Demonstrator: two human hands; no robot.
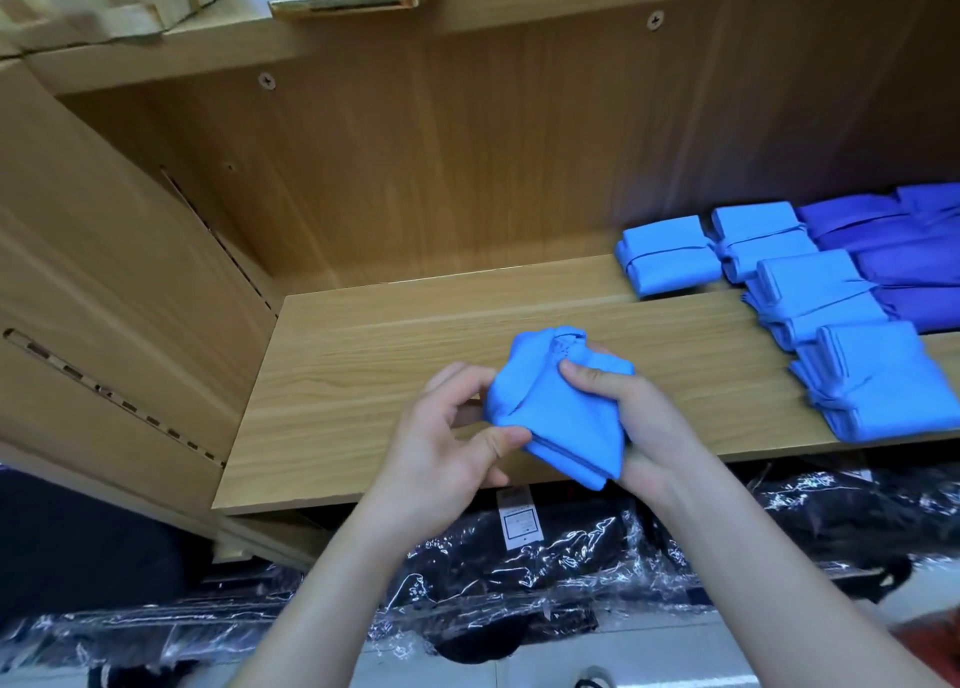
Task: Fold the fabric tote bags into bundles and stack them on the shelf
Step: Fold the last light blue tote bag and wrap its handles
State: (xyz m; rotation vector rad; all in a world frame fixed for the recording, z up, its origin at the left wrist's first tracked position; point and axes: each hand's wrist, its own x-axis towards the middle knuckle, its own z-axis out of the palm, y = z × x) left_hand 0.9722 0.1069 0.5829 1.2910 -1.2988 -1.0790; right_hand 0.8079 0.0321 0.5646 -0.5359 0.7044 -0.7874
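Note:
A light blue fabric tote bag (558, 412), partly folded into a small bundle, is held just above the wooden shelf board (363, 365). My right hand (639, 417) grips its right side, thumb on top and fingers underneath. My left hand (447, 438) pinches its lower left corner between thumb and fingers. On the right of the shelf lie several finished light blue bundles (670, 253), each tied round the middle, in rows that reach the front edge (883, 381).
Darker purple-blue folded bags (904, 251) lie behind the bundles at the far right. The shelf's back panel (467, 142) and left side wall (114, 298) enclose the space. Below the shelf are black items in clear plastic wrap (519, 573).

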